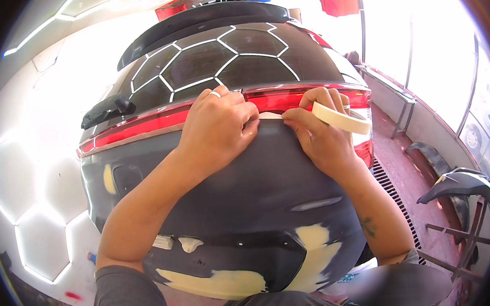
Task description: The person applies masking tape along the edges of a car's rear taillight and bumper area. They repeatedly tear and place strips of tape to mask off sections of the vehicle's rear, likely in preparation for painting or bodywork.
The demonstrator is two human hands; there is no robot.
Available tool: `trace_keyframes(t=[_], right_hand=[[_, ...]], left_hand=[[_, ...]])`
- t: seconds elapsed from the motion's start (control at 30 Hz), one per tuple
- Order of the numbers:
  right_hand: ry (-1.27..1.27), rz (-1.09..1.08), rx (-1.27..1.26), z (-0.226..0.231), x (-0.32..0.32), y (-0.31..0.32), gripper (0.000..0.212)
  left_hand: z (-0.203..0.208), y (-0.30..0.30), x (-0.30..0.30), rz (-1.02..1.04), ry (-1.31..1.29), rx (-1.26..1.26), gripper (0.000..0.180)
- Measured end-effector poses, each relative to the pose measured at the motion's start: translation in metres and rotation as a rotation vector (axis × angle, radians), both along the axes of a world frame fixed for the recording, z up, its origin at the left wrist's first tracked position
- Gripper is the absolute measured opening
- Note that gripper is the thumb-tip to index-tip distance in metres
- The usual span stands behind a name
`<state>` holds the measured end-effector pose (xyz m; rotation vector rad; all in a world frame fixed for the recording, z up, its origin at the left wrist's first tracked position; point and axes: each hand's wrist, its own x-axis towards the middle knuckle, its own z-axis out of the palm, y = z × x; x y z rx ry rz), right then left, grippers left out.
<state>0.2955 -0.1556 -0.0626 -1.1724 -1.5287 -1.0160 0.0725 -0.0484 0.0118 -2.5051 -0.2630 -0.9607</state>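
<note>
A short stretch of masking tape (270, 115) spans the gap between my hands, along the lower edge of a red tail light bar (275, 99). My left hand (218, 120) is closed, its thumb and forefinger at the left end of the stretch. My right hand (323, 134) pinches the tape's other end between thumb and forefinger. Against its other fingers hangs the cream masking tape roll (344, 119). Below lies a dark grey car tailgate (247, 181) with cream filler patches (314, 250). A pale tape line runs under the light bar left of my hand.
Above the light bar are the dark rear window (200, 66), a rear wiper (108, 111) and a black spoiler (203, 21). Loose bumper-like parts (463, 187) sit on a metal stand (463, 235) at the right. A floor grate (393, 194) runs beside the car.
</note>
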Motion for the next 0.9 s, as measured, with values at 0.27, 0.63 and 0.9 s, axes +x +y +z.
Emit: trace_keyframes(t=[0.27,0.63,0.9], right_hand=[[-0.134,-0.013,0.061,-0.003,0.008,-0.003,0.021],[0.078,0.077,-0.018,0.0,0.013,-0.006,0.021],[-0.043,0.061,-0.043,0.007,0.011,-0.004,0.022]], left_hand=[[0.002,-0.002,-0.005,-0.024,0.143,0.215,0.012],[0.002,-0.002,-0.003,-0.035,0.147,0.15,0.013],[0.006,-0.001,-0.004,-0.015,0.19,0.157,0.013]])
